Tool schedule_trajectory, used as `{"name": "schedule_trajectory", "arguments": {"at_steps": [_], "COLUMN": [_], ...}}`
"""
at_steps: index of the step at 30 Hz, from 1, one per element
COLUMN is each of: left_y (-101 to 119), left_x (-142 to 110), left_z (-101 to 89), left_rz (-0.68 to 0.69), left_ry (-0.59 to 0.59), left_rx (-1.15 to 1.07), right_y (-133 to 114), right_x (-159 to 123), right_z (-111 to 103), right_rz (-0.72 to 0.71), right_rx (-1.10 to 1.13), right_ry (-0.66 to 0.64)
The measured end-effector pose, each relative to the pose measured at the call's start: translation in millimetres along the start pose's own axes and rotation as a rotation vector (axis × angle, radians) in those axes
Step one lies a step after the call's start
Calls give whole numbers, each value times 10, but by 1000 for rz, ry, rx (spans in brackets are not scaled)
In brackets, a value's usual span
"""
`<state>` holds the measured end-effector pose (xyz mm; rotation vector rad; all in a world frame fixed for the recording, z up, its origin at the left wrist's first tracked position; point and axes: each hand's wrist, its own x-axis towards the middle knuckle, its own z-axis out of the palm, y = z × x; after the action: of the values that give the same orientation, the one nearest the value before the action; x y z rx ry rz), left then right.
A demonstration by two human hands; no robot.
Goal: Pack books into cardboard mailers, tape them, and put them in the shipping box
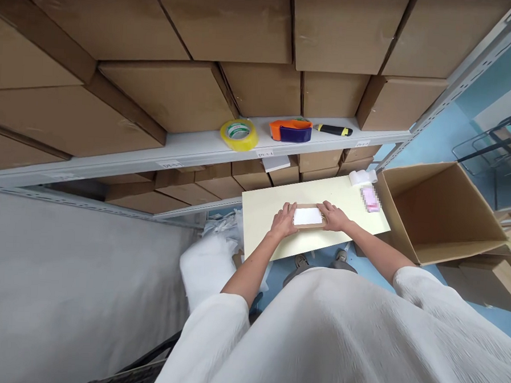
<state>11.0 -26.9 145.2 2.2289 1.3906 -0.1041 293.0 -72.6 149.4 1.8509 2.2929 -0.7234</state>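
Our left hand (283,220) and right hand (333,217) grip opposite ends of a small cardboard box (308,227) with a white panel (308,216) facing up, fingers bent over its edges. We have the box on a cream tabletop (274,245); a pink packet (370,198) lies near its right end. Beside the tabletop stands a large open carton (443,207). On the shelf (193,145) before us rest yellow tape (238,134) and a black-and-yellow utility knife (334,130).

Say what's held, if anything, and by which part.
Small brown box, held at its short ends: left hand on the left end, right hand on the right.
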Motion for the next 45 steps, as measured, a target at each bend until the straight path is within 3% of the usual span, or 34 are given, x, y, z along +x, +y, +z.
{"name": "schedule_trajectory", "arguments": {"at_steps": [7,12,16,21,29,36,40,45], "left_y": [255,702,1288,2206,3572,4497,4792,4997], "left_x": [19,183,372,617,1109,1563,1887,2394], "left_z": [-54,-133,-217,-272,-314,-111,102,376], "left_rz": [41,86,163,278,500,650,725,828], "left_ry": [-93,-110,-77,-32,46,-21,-78,-157], "left_rx": [53,107,140,192,245,310,324,331], "right_y": [174,532,956,1559,2420,2909,3095,3289], "right_x": [-352,-693,-1077,-1652,-2544,-3055,-3153,-3088], "right_z": [-70,-201,-361,-576,-790,-709,-614,-499], "right_rz": [-34,-14,25,67,258,490,624,759], "right_rx": [43,67,98,95,68,100,116,141], "right_ry": [33,84,165,337,540,568,535,509]}}
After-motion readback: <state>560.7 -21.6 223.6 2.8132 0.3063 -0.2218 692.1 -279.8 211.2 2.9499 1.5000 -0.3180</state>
